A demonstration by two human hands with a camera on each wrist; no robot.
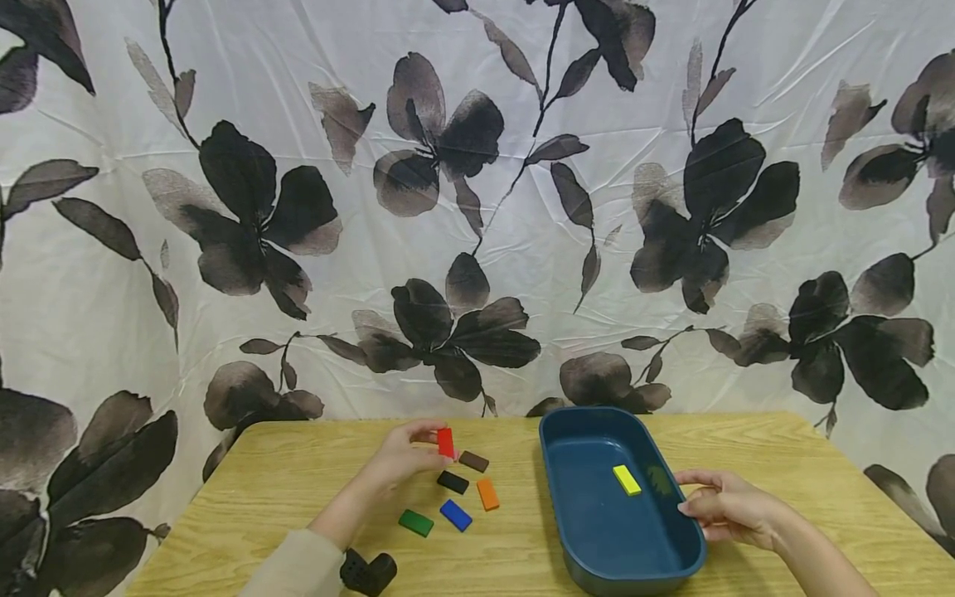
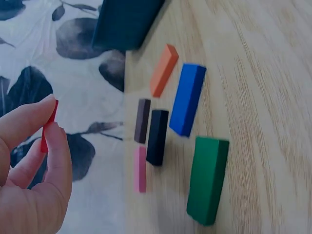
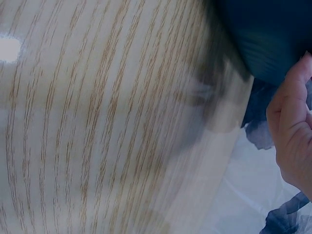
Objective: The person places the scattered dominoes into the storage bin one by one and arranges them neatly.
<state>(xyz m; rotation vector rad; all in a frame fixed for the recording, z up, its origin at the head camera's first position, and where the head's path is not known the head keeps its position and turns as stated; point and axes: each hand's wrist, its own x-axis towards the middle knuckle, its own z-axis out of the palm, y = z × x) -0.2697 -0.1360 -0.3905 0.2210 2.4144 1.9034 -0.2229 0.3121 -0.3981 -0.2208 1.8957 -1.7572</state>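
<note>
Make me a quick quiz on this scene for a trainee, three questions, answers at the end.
1. What colour is the block inside the blue tray?
2. True or false: the right hand is holding the orange block.
3. Which block does the left hand pinch: a) green, b) red, c) black?

Key:
1. Yellow.
2. False; its fingers are at the tray's side.
3. b, the red block.

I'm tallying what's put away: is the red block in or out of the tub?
Out: the left hand pinches the red block, apart from the tub, where only a yellow block shows.
</note>
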